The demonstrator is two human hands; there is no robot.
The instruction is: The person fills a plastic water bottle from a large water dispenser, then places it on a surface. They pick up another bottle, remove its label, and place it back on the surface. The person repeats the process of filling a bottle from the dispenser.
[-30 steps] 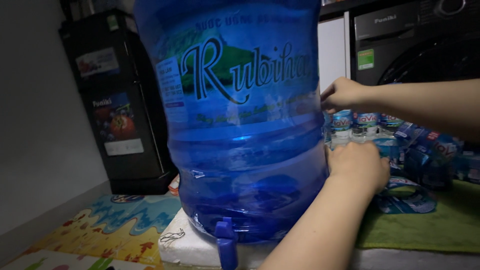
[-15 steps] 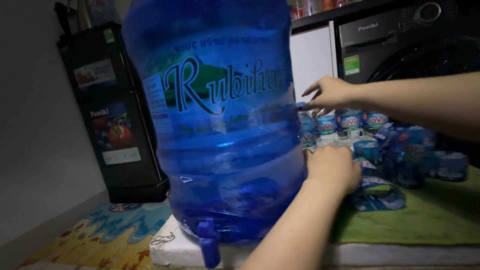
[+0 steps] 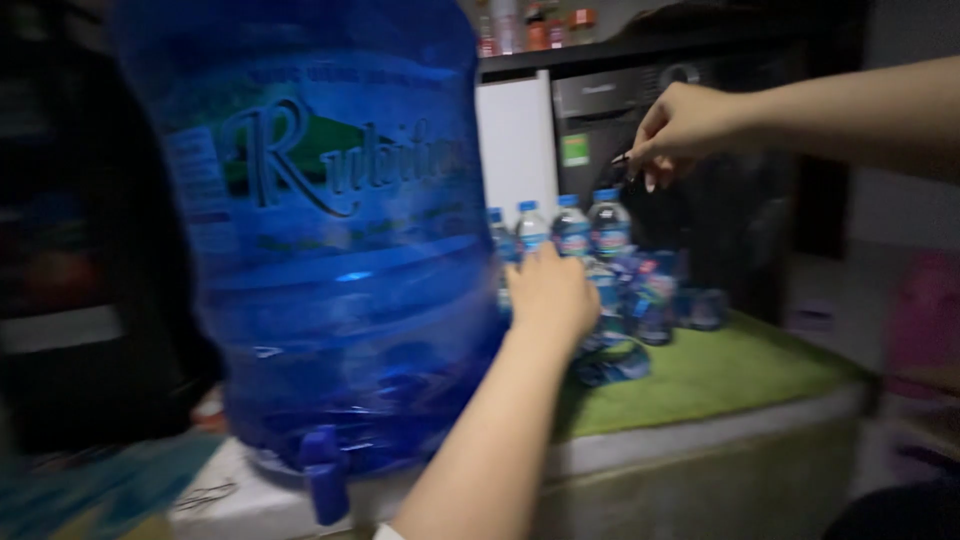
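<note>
A large blue water jug [image 3: 330,260] with a printed label and a blue tap [image 3: 322,478] at its foot stands tilted on a white base [image 3: 240,500]. My left hand [image 3: 550,290] presses against the jug's lower right side, its arm rising from the bottom of the view. My right hand [image 3: 680,125] hangs in the air to the upper right, clear of the jug, with fingers pinched together. Blur hides whether something small is between them.
Several small water bottles [image 3: 590,225] with blue caps stand behind my left hand on a green mat [image 3: 720,370] over a pale block. A white panel [image 3: 515,140] and a dark appliance [image 3: 620,100] stand behind. A dark cabinet [image 3: 60,260] is at the left.
My right hand has come off the jug's upper right side and moved up and to the right. My left hand stays on the jug, and the view has swung right.
</note>
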